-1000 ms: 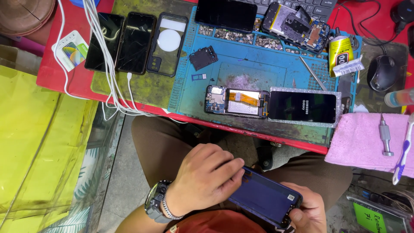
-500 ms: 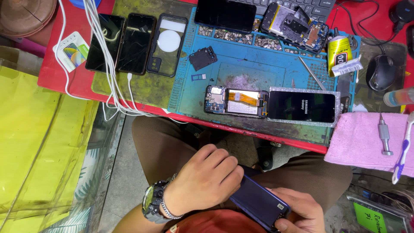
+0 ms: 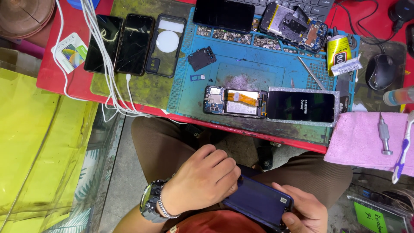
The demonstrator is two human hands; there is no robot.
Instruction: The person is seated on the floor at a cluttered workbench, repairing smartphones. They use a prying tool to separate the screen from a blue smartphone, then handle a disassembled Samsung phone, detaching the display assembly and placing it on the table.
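Tilted flatter now, dark blue phone (image 3: 258, 202) seemingly gripped by 2 hands (image 3: 202, 181).

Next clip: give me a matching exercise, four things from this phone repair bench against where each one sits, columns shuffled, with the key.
Things:
1. dark blue phone back cover
2. black computer mouse
3. silver metal screwdriver
4. yellow glue tube

Places:
A. lying on the pink towel
B. in the grip of the left hand and right hand, over the lap
C. at the blue work mat's right edge
D. right of the mat, near the table's far right side

Pairs: 1-B, 2-D, 3-A, 4-C
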